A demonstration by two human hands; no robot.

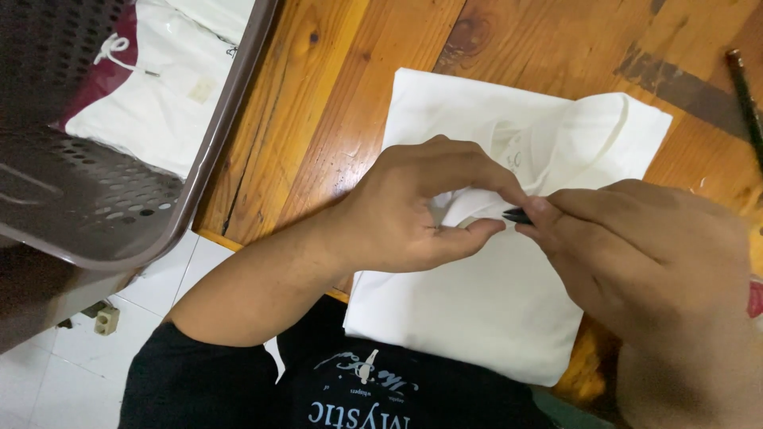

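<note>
A brown perforated basket holding white garments sits at ten o'clock from your hands, and a dark rod lies at two o'clock on the wooden counter. The folded white garment lies at the counter's near edge, its long axis running twelve to six, collar toward twelve. Your left hand pinches a fold of fabric; your right hand pinches a small black object, its tip pointing to nine o'clock.

folded white garment, fingers pinching fabric
</note>
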